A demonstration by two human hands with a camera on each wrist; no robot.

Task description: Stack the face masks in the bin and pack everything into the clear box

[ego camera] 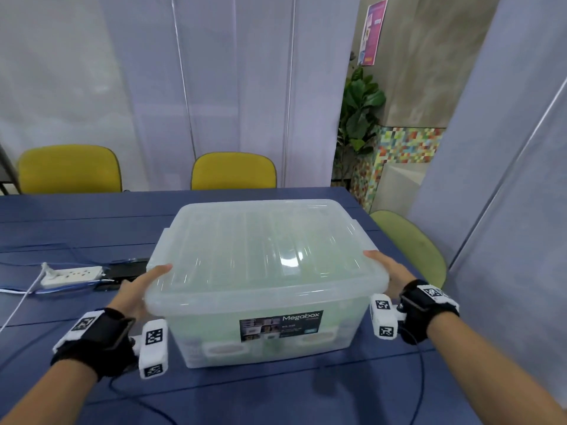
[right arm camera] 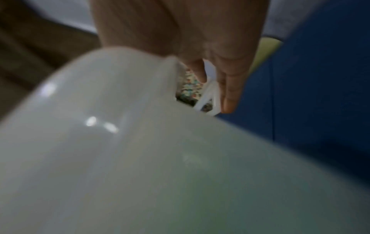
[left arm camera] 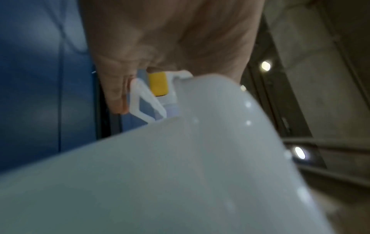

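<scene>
On the tabletop [ego camera: 92, 228], the left hand [ego camera: 139, 291] and right hand [ego camera: 389, 271] grip the lid [ego camera: 264, 253] on the box [ego camera: 267, 332], thumbs on top, while wrist views alone show fingers [left arm camera: 116, 93] beside the side latches [left arm camera: 144, 101].

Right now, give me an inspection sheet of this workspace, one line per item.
Surface: blue table.
Job's things: clear box, lid on top; greenish contents, blurred.
Clutter: power strip at left.
Hands: left hand and right hand grip the lid's side edges; fingers by a side latch.
Cables: blue and white leads at left; black wire near front.
Surroundings: yellow chairs, green chair, curtains, plant.
</scene>
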